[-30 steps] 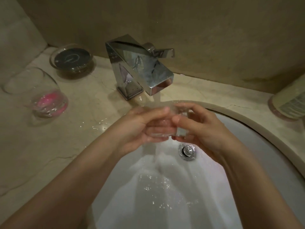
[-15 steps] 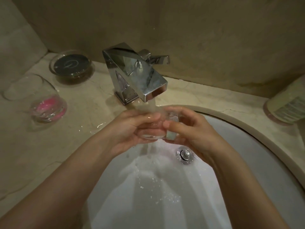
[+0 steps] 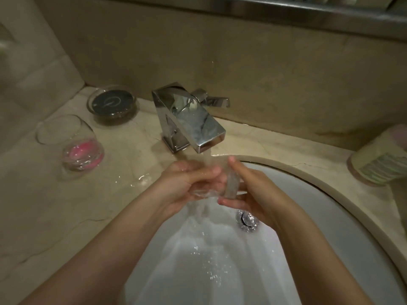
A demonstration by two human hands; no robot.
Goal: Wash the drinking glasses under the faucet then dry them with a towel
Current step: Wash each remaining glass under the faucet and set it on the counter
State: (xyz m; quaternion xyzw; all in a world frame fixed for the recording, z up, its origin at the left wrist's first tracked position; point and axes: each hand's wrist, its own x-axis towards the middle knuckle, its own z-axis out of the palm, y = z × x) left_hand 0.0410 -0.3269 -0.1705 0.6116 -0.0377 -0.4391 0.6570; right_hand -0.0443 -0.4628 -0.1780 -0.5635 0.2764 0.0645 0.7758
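A clear, smooth drinking glass (image 3: 220, 183) sits between both hands under the square chrome faucet (image 3: 191, 122) (water running). The left hand (image 3: 187, 186) and right hand (image 3: 251, 190) curl around it, above the glossy white sink (image 3: 308, 216).

On the far left of the beige marble table (image 3: 50, 216) stands a clear round dish (image 3: 112, 105) holding a dark disc. Nearer, just beside it, a clear stemless tumbler (image 3: 72, 143) leans, with something pink in its base. Small puddles (image 3: 138, 180) glisten on the table to its right. At the right edge stands a pale striped container (image 3: 381, 164). A metal ledge (image 3: 308, 7) runs along the top of the wall.
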